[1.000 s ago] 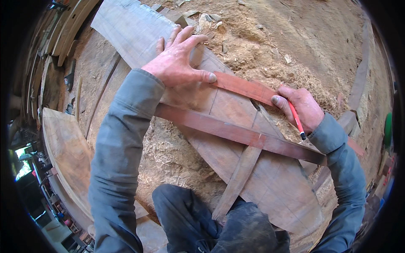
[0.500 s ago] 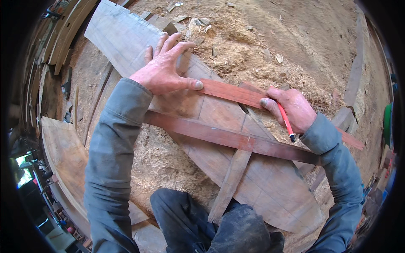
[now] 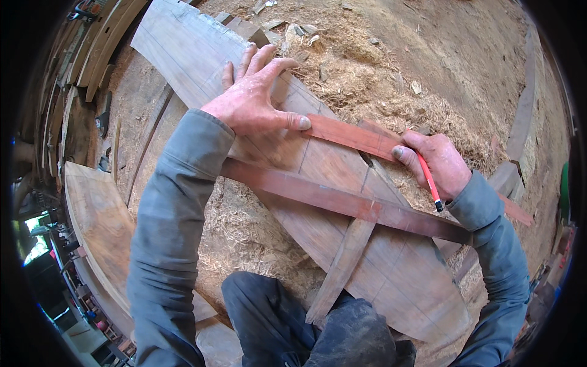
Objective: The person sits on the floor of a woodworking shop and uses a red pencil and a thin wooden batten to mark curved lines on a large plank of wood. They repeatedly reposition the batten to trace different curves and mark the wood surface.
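Note:
A long, tapering wooden board [image 3: 400, 281] with pencil lines lies slantwise before me. Across its far edge runs a thin reddish wooden strip [image 3: 351, 136]. My left hand [image 3: 254, 101] is open, fingers spread over the board's far side, thumb tip pressing the strip's left end. My right hand [image 3: 443, 160] grips the strip farther right, thumb on top; a red pencil [image 3: 429, 180] is tucked in the same hand, dark end downward. The strip emerges again beyond my right wrist. Nearer me, a dark reddish wooden bar [image 3: 299, 186] crosses the board, meeting a paler wooden bar [image 3: 342, 269] in a T.
Wood shavings [image 3: 342, 73] and offcuts cover the ground past the board. Another curved board [image 3: 98, 214] lies at left, with stacked planks [image 3: 110, 43] behind it. A long timber [image 3: 523, 110] runs along the right. My knees [image 3: 263, 312] are close to the board's near edge.
The whole view has shifted slightly, so everything sits a little farther right. Both hands keep their places on the strip.

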Available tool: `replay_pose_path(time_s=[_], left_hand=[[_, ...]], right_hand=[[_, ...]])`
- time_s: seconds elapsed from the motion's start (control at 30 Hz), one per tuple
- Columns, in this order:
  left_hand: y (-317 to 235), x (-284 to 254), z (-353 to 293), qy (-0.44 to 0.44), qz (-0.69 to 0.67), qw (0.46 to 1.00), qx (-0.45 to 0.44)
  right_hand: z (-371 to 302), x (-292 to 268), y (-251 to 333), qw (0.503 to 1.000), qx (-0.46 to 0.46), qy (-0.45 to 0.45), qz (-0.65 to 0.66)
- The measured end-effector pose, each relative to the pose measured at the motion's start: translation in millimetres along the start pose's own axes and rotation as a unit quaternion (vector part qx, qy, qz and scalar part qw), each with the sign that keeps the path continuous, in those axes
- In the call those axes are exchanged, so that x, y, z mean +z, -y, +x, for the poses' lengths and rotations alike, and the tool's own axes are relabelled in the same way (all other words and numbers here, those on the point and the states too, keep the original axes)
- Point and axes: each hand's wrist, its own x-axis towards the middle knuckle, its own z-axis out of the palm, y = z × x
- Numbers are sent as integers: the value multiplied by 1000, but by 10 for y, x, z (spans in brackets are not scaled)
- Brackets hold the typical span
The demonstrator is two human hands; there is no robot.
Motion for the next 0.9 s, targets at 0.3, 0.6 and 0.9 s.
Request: replay_pose_path(time_s=[0.3, 0.6, 0.9], left_hand=[[-33, -24, -6, 3, 0, 1000, -11], [9, -12, -15, -4, 13, 1000, 8], [-16, -7, -14, -5, 9, 1000, 3]], right_hand=[[-20, -13, 40, 1000, 2, 6, -1], [-77, 35, 55, 999, 19, 31, 5], [-77, 73, -5, 1000, -20, -1, 9]])
